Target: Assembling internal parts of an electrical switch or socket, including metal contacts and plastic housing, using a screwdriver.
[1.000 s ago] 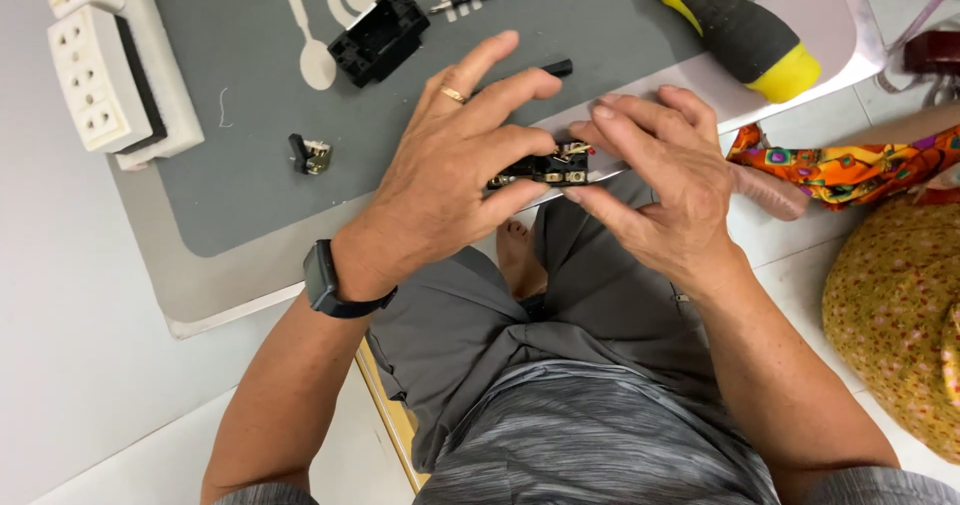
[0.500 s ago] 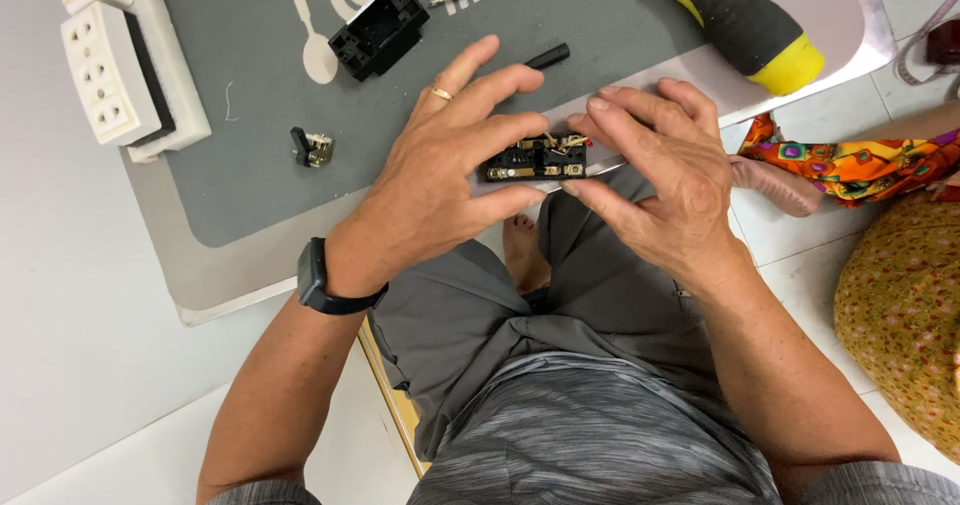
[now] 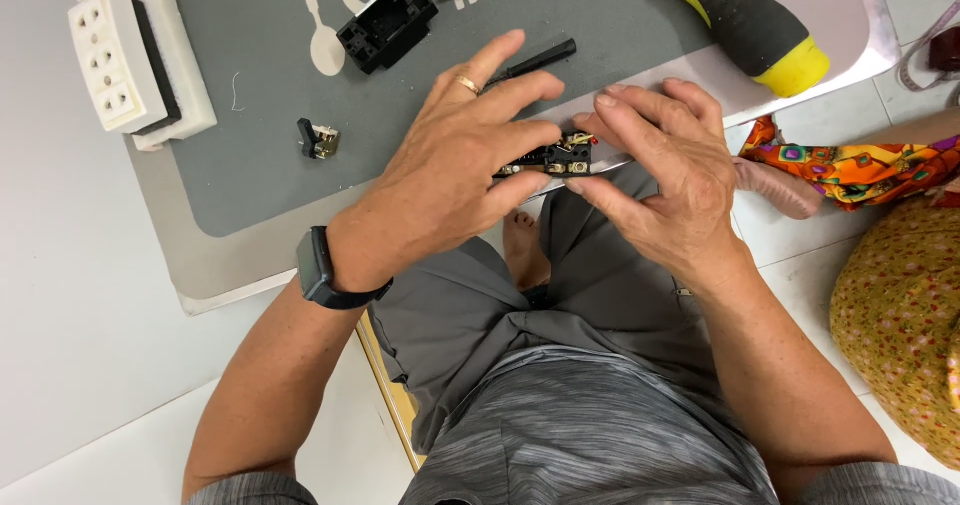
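Pinched between left hand [image 3: 455,180] and right hand [image 3: 660,180] just off the grey rubber mat's [image 3: 270,155] near edge, small black brass-contact socket insert [image 3: 550,158], likely dropped lapward had either grip loosened.

We sit at home on a pale tiled floor [image 3: 90,345]. Our work surface [image 3: 230,265] is a low tray with a dining placemat [image 3: 260,145]; a screwdriver [image 3: 750,27] lies there.

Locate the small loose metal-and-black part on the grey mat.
The small part lies left of the left hand, below the white socket strip.
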